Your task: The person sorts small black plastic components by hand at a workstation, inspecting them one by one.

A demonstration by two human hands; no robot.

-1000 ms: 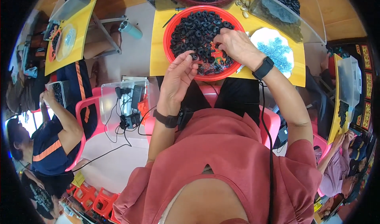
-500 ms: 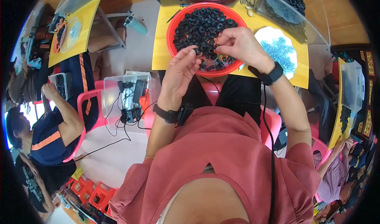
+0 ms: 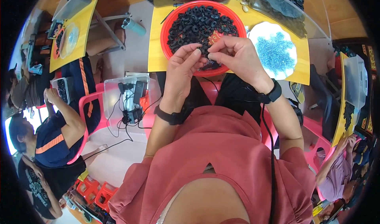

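A round red basin (image 3: 164,38) full of small black tubular pieces (image 3: 198,26) stands on the yellow table. Over its near side my left hand (image 3: 183,67) is closed, thumb against fingers, around a small black tubular piece that is mostly hidden. My right hand (image 3: 235,57) faces it in a pinch, the fingertips almost meeting those of the left. Whatever the right fingertips hold is too small to make out. Right of the basin lies a white scalloped plate (image 3: 253,40) with many tiny blue beads (image 3: 275,49).
Clear plastic bins (image 3: 273,10) with black pieces line the yellow table's (image 3: 155,61) far side, near several shell-like bits (image 3: 243,2). A clear box (image 3: 113,91) with cables and adapters stands at left. Other people sit at tables on both sides.
My right hand has come out of the black pieces and moved left and nearer, up to my left hand. My left hand has shifted slightly right. The basin appears slightly further left.
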